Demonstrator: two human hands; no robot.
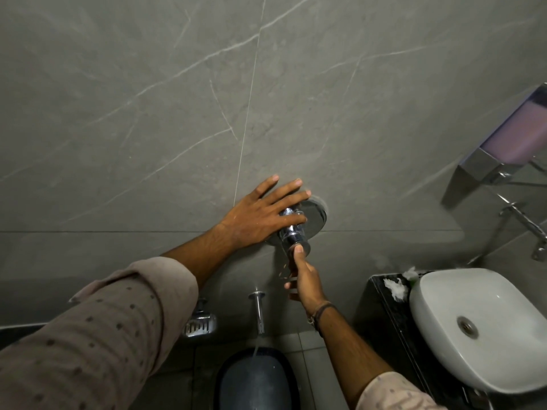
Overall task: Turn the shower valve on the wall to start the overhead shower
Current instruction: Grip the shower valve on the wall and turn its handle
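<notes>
The chrome shower valve (317,213), a round plate with a cylindrical handle (291,235) sticking out, sits on the grey marble-look wall. My left hand (260,216) lies flat against the wall on the valve's left, fingers spread, the lowest finger crossing the handle's base. From below, my right hand (305,279) reaches up. One fingertip presses on the handle's outer end, and the other fingers curl under it. The overhead shower is out of view.
Below the valve, a chrome spout (260,312) pours a thin stream of water into a dark bucket (251,380). A chrome soap dish (199,324) hangs at its left. At right are a white basin (479,327) on a black counter (381,303), and a wall shelf (485,164).
</notes>
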